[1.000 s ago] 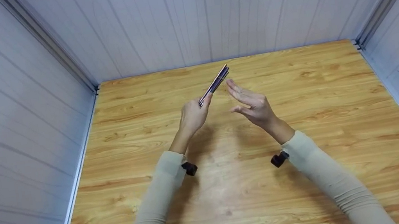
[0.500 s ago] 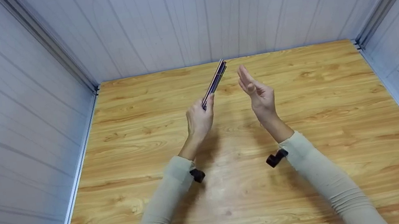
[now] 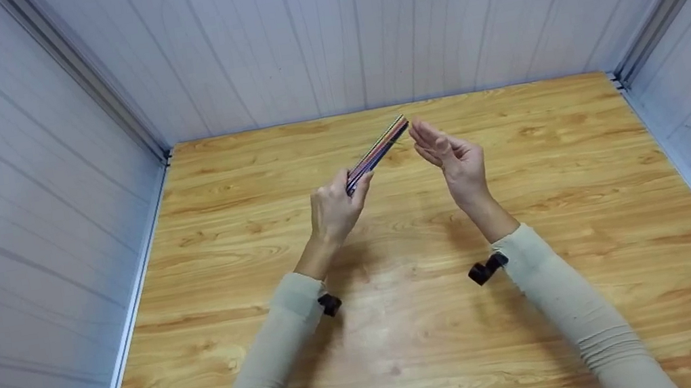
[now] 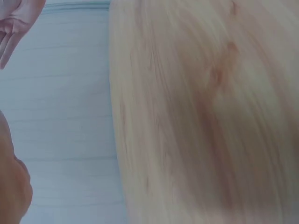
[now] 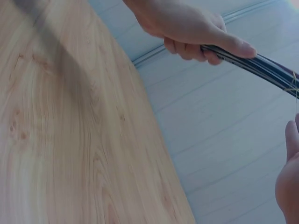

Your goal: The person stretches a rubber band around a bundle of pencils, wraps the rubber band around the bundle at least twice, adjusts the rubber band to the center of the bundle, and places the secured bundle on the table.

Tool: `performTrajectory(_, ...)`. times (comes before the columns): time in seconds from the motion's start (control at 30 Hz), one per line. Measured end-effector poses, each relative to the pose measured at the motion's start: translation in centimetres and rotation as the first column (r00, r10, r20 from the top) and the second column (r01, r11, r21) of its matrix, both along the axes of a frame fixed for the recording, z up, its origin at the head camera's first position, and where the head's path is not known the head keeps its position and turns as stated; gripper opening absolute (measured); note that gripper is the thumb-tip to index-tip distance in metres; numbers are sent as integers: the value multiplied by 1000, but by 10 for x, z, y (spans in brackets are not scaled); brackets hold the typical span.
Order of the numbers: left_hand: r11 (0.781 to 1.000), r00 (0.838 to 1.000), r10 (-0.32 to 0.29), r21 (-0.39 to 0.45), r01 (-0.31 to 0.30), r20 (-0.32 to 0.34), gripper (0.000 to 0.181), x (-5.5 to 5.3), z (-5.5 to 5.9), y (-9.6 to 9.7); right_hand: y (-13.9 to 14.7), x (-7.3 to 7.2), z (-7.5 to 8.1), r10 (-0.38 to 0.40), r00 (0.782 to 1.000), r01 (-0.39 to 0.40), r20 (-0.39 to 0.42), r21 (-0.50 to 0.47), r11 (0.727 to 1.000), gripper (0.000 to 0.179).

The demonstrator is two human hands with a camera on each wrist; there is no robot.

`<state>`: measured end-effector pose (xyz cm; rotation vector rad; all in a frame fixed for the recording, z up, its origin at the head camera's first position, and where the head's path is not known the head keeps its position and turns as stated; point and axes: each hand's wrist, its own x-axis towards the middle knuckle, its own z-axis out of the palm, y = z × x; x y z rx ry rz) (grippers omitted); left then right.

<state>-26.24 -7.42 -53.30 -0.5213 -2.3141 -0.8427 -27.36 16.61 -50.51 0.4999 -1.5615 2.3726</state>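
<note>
My left hand (image 3: 334,213) grips the lower end of a slim bundle of pencils (image 3: 378,153), which points up and to the right in the head view. In the right wrist view, a thin yellowish rubber band (image 5: 293,87) crosses the dark bundle, and a fine strand runs from it towards my right hand's fingertips. My right hand (image 3: 458,160) is raised beside the bundle's far end, fingers mostly straight. The frame edge cuts off its grip on the strand, so I cannot tell whether it pinches it. The left wrist view misses the bundle.
Below both hands lies a wood-grain table (image 3: 392,324). Pale panelled walls (image 3: 321,33) enclose it at the back and on both sides. A small black camera (image 3: 330,304) hangs at the left wrist and another black camera (image 3: 487,269) at the right.
The bundle swung more upright, then tilted back rightwards, showing more coloured sticks. My right hand rose and turned its palm, moved away from the bundle, then came close to its tip again.
</note>
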Motion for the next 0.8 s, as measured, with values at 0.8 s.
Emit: performTrajectory(0.8, 839, 933, -172, -543, -29, -317, 56, -9, 18, -35, 21, 4, 1, 121, 993, -112, 3, 396, 911, 32)
